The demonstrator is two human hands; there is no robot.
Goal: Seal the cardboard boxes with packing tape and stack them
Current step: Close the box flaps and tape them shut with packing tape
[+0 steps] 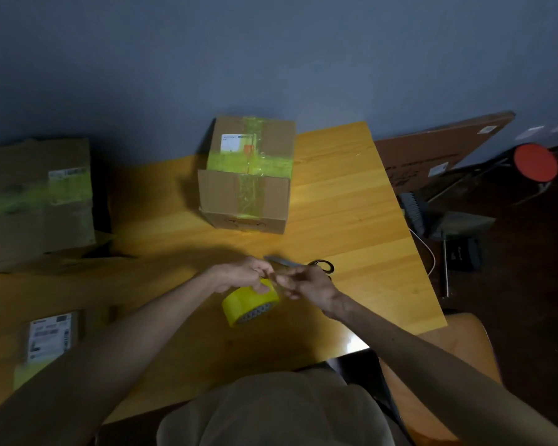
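From my remote seat I see both hands meeting over the yellow tape roll (250,304), which sits tilted a little in from the near edge of the desk (351,204); I cannot tell whether it rests on the wood. My left hand (239,275) curls over the roll's top and grips it. My right hand (308,284) has its fingertips drawn together at the roll's upper rim, touching the left fingers. Blur keeps me from telling whether they pinch a tape end. Scissors (306,263) lie flat just behind the hands. A cardboard box (248,175), crossed with yellow-green tape, stands near the far edge. A second taped box (36,201) stands at the left edge. A small labelled parcel (49,339) lies towards the near left corner.
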